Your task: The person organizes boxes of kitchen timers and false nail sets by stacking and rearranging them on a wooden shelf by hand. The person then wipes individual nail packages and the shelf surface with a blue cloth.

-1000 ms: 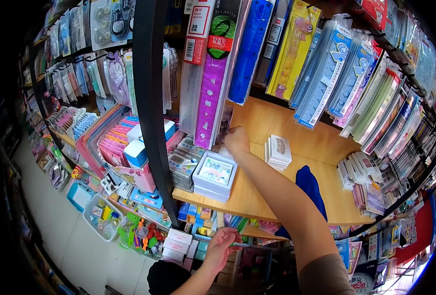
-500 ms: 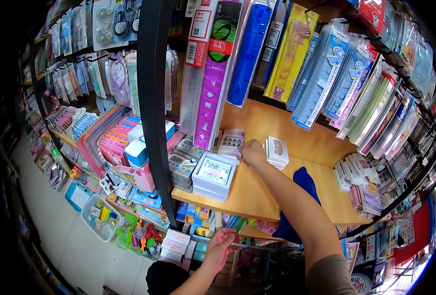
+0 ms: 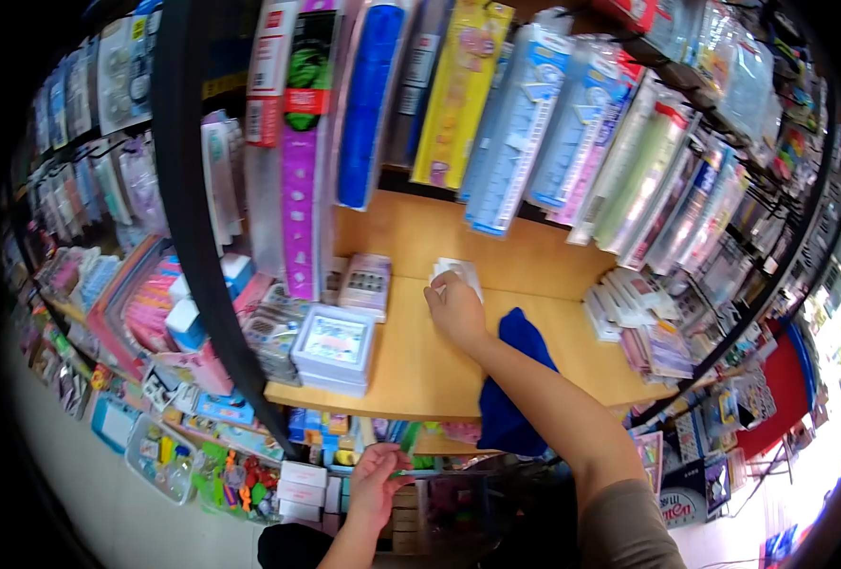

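My right hand reaches over the wooden shelf with curled fingers at a small stack of white boxes, partly covering it. My left hand is below the shelf's front edge, its fingers pinched on a thin, pale strip-like item. Left of the right hand stand a pack with dark dots and a white box stack with a picture on top. A dark blue cloth hangs over the shelf edge under my right forearm.
Packaged rulers hang above the shelf. A black upright post stands at the left. White packets lie at the shelf's right end. Below left, a clear bin of small items is on the floor.
My right hand has moved from the dotted pack to the white box stack on its right. The view has turned, so the shelf appears further left. My left hand keeps its pinch.
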Demonstrator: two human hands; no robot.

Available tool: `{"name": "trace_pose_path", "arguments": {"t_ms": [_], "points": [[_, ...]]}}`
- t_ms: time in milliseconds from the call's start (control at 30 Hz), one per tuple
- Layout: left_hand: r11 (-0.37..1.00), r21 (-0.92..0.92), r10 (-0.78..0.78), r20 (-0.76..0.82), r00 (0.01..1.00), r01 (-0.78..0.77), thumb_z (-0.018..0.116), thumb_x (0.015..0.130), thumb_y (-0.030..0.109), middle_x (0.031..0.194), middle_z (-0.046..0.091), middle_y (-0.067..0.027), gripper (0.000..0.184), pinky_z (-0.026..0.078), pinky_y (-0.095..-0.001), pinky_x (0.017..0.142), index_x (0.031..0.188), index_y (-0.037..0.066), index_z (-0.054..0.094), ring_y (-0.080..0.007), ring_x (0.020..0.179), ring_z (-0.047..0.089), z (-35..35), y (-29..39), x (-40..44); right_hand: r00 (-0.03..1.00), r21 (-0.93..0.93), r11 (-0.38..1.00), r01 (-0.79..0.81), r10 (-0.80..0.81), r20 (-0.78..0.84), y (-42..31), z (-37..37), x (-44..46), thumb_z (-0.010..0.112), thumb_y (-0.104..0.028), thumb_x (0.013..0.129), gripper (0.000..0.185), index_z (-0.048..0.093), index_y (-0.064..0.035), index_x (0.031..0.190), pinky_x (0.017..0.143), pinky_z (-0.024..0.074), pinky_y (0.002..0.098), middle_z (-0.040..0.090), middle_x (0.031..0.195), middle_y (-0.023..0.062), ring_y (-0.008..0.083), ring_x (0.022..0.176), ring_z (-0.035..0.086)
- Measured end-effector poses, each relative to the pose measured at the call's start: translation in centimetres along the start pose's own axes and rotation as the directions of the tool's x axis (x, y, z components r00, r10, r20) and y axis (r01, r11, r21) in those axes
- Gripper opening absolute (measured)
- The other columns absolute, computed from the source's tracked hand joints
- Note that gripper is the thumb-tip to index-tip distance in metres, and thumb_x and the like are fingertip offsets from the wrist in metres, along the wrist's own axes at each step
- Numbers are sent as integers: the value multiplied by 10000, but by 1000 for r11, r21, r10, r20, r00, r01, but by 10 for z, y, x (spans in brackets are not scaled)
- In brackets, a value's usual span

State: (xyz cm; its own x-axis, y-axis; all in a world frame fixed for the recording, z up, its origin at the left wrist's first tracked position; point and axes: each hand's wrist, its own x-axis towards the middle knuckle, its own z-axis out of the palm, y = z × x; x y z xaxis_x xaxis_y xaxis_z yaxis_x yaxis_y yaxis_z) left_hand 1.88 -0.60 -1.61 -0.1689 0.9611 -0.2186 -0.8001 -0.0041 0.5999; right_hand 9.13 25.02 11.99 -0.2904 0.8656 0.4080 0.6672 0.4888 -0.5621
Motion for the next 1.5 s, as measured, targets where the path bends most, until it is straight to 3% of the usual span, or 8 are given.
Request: {"name": "trace_pose_path", "arguments": {"t_ms": [267,333,500,967,1233,1367,1433,1500], "points": [[999,51,-3,-15,1000,4,526,928,149,886,616,-65,137,520,-323,668,1041,72,545,-168,791,613,1,-11,-1,934,-100,968,-229,190,-302,117,-127,-46,614,-183,824,242,566,-11,988,676,482,450,630,798,194,371,766,611],[997,72,-17,-33,999,20,523,929,138,886,616,-66,125,520,-321,666,1031,69,544,-169,790,613,0,-16,0,857,-335,937,-94,-95,-507,186,-158,-42,664,-182,786,331,541,15,1022,773,451,458,588,884,207,369,894,568],[991,120,-44,-51,998,50,516,933,118,888,618,-65,112,522,-317,665,1026,61,544,-167,794,613,0,-28,7,684,-374,816,-441,36,-729,244,-231,-47,820,-271,632,752,418,55,1177,896,408,451,496,1119,249,407,1052,479],[966,220,-121,-89,989,138,536,920,132,892,626,-69,114,528,-321,682,1019,77,551,-170,807,617,-6,-55,33,651,-256,712,-654,357,-669,283,-273,-13,810,-427,616,916,325,-57,1300,942,366,480,508,1181,243,380,1101,494],[974,192,-141,92,986,122,514,948,160,985,602,-80,186,530,-352,755,1102,56,520,-194,889,621,7,-45,35,866,258,965,-44,165,-472,197,-229,-69,827,-231,645,837,330,25,1267,824,455,313,525,1119,168,222,1000,532],[981,-28,-161,434,886,192,478,925,445,1245,513,-164,529,448,-478,928,1275,51,437,-303,1146,517,27,-35,26,982,91,984,154,-142,-120,120,-165,-158,885,-146,554,846,361,-38,1210,1004,343,342,442,1146,104,233,1133,448],[943,-178,-132,571,810,280,438,875,619,1377,417,-201,748,373,-535,1008,1368,61,371,-355,1261,421,48,-25,12,961,428,869,249,-275,-2,82,-132,-195,909,-194,547,896,349,-21,1223,973,409,378,443,1182,139,275,1153,489],[940,-173,-191,443,876,293,374,731,826,1435,336,-227,1051,282,-571,1050,1455,76,243,-413,1297,359,60,-19,5,914,367,869,333,-392,99,53,-117,-222,888,-225,580,886,361,-2,1256,963,399,417,448,1193,173,323,1131,469]]}}
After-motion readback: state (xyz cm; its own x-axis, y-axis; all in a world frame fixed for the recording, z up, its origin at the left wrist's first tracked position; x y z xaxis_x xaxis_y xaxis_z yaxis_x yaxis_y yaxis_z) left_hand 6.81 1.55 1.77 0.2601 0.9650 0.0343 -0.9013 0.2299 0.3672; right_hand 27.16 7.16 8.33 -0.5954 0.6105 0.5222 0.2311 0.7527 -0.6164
